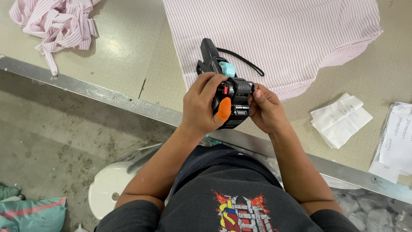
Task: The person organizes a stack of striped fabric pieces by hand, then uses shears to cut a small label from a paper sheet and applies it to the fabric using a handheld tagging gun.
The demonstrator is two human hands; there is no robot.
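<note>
I hold a black hand-held label gun (235, 92) with a teal roller part and a thin black wrist strap, just above the table's metal edge. My left hand (201, 105) is wrapped around its body; an orange rubber cot covers the thumb. My right hand (265, 109) pinches the gun's right side near its ribbed wheel. Right behind the gun, a pink-and-white striped garment (274, 34) lies flat on the table.
A crumpled striped garment (56, 21) sits at the far left of the beige table (128, 56). White folded papers (341, 120) and a bagged stack of sheets (397, 141) lie at right. A white stool (109, 187) stands on the concrete floor below.
</note>
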